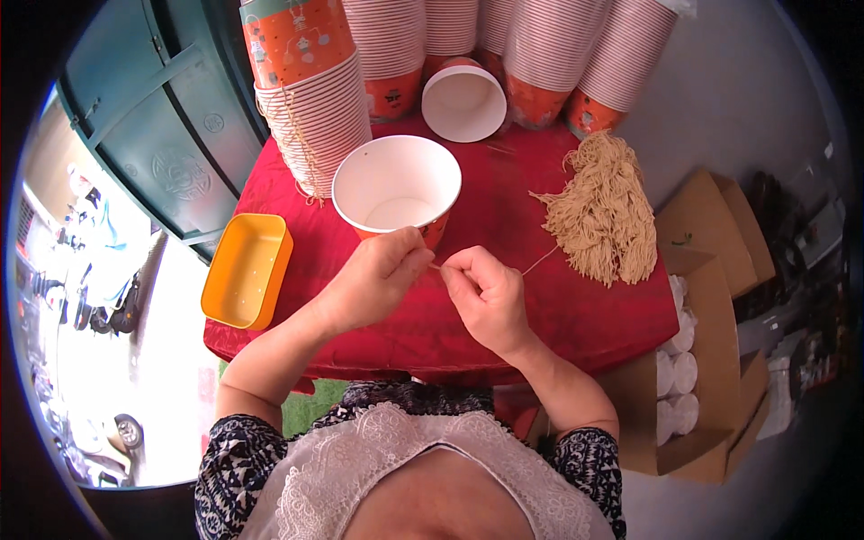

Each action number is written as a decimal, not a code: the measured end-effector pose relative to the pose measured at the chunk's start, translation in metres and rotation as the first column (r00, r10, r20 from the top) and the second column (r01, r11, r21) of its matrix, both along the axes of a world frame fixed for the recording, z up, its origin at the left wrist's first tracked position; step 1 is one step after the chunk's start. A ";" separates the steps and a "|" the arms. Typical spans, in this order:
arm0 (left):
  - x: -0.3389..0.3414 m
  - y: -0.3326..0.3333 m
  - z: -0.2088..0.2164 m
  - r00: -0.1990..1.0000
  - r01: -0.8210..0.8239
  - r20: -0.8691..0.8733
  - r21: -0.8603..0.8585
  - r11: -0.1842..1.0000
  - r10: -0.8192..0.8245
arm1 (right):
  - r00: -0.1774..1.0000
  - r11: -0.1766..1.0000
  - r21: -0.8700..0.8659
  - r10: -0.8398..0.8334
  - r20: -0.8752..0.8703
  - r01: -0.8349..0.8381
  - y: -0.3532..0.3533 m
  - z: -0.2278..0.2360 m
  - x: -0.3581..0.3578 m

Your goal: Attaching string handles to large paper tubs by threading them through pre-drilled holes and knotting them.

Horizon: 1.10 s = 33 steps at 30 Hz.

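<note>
Pinching cream string [540,260] | left hand [378,277], right hand [488,295]: fingertips closed on it | paper cup [396,180] just beyond left hand

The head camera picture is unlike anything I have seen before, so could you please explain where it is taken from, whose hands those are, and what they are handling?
There is no machine here: the left hand and right hand are a person's own, bare. The only picture comes from a wide fisheye camera on that person's head, looking down, so straight edges bend near its rim.

Both hands pinch close together, apparently on one thin strand, which runs from the right hand toward a tangled beige bundle.

On the red cloth, an open bucket stands just beyond the hands, a yellow tray lies to the left, and another bucket lies on its side near tall stacks.
</note>
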<state>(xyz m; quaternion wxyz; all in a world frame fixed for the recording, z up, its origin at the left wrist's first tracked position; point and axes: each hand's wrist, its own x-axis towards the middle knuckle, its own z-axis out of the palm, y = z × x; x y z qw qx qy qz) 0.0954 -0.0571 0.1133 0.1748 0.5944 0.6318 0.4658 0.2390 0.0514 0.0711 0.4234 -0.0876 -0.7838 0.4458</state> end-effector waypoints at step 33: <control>-0.075 0.065 0.036 0.881 0.213 -0.311 -0.410 0.887 -0.356 | 0.970 0.932 0.269 -0.238 -0.054 0.244 0.029 -0.021 -0.042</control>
